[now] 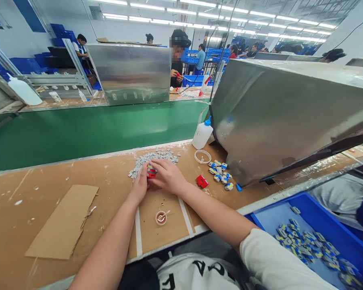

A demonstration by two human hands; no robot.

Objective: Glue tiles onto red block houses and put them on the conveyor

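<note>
Both my hands meet over the brown worktop point(48, 181) and pinch a small red part point(151, 172) between them. My left hand point(140, 184) holds it from the left and my right hand point(168, 175) covers it from the right, fingers curled. Just beyond them lies a heap of small grey pieces point(153, 158). To the right sit a second red part point(202, 181) and a cluster of small blue, yellow and white parts point(220, 173). A little white cup with a stick in it point(161, 218) stands near the table's front edge.
A white squeeze bottle point(202, 134) and a tape ring point(202, 156) stand by a big tilted metal box point(290, 117). A cardboard sheet point(63, 223) lies left. A blue bin of parts point(314, 241) sits lower right. Beyond runs a green conveyor point(93, 129), where other people work.
</note>
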